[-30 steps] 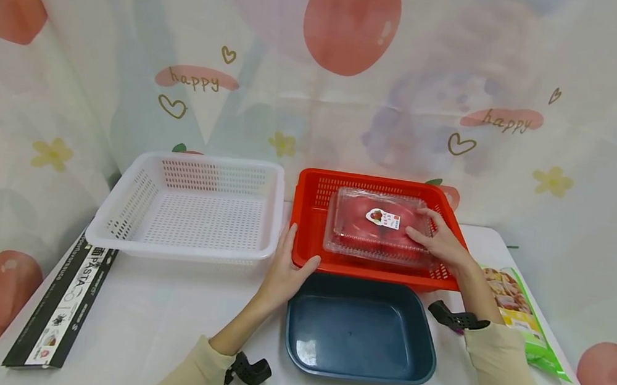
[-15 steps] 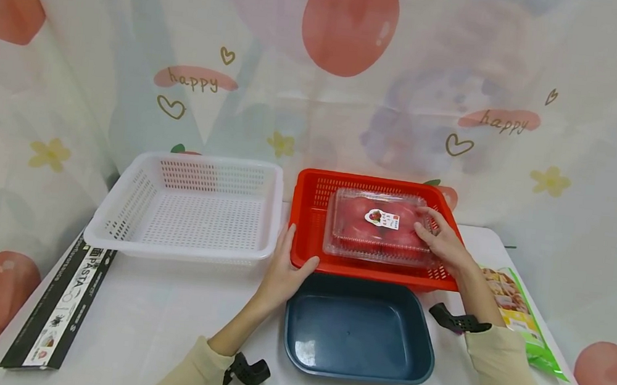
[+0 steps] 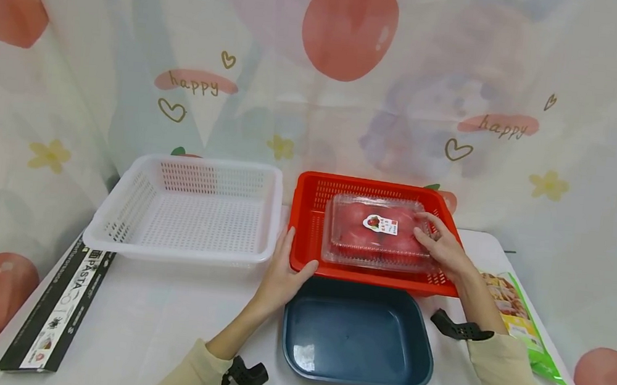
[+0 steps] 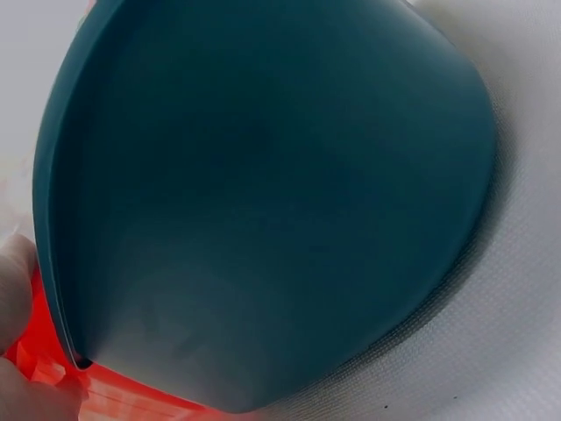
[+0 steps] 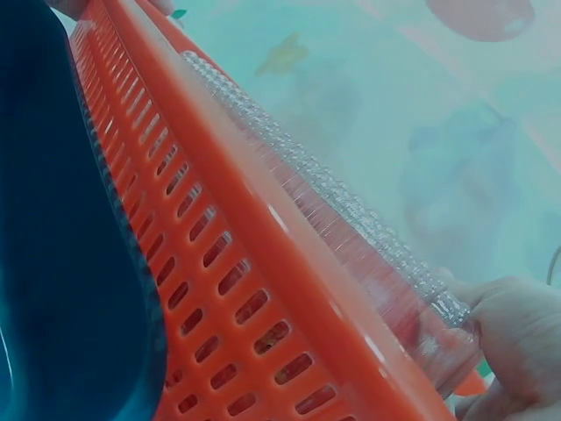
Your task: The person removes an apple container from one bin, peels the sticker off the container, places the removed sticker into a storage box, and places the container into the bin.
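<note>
A clear plastic clamshell box [image 3: 359, 242] of round red fruit, with a white label on its lid, sits in the red slotted basket [image 3: 304, 241]. My right hand [image 3: 446, 250] pinches the box's right end, thumb on the lid. From the right wrist, the box's ridged edge [image 5: 351, 210] shows above the basket rim, with the fingers at its near end. My left hand [image 3: 280, 283] holds the basket's front left corner, thumb over the front rim and fingers along the left side. Part of that hand [image 4: 17, 298] appears at the left wrist view's edge.
A dark blue basin [image 3: 358, 337] stands directly in front of the red basket. To the left is a white slotted basket [image 3: 202, 222], with a black pasta box [image 3: 60, 308] beside it. A green and yellow food bag [image 3: 524, 325] lies beyond my right forearm.
My right thumb has drawn back toward the right end of the clamshell box. The left hand keeps its place at the basket corner. The head view has tilted up slightly.
</note>
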`<state>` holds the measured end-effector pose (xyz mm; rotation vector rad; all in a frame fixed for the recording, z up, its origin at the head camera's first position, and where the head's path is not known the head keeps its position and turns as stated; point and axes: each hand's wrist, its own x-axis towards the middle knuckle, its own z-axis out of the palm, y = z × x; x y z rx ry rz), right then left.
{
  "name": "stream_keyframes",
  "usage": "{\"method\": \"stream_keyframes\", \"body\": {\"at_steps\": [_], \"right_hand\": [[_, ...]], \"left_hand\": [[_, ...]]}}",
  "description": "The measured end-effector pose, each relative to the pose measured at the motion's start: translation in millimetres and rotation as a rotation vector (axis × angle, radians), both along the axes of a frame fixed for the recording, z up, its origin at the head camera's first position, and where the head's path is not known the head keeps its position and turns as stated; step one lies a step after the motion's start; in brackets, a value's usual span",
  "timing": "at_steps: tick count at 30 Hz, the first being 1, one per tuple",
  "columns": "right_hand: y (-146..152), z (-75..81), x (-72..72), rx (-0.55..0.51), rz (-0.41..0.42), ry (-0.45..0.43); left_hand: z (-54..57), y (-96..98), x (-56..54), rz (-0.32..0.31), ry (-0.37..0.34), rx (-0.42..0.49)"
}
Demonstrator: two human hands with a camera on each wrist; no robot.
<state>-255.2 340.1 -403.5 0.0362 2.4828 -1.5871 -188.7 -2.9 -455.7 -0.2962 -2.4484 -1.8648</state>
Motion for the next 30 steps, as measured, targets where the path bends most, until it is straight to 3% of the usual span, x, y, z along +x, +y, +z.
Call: {"method": "stream_keyframes", "body": {"at_steps": [10, 30], "right_hand": [[0.3, 0.6, 0.7, -0.041, -0.008, 0.006], [1.2, 5.8, 3.0, -0.126, -0.037, -0.063]], "left_hand": [[0.6, -0.4, 0.6, 0.003, 0.013, -0.001], [0.0, -1.0, -0.6, -0.008, 0.018, 0.012]]}}
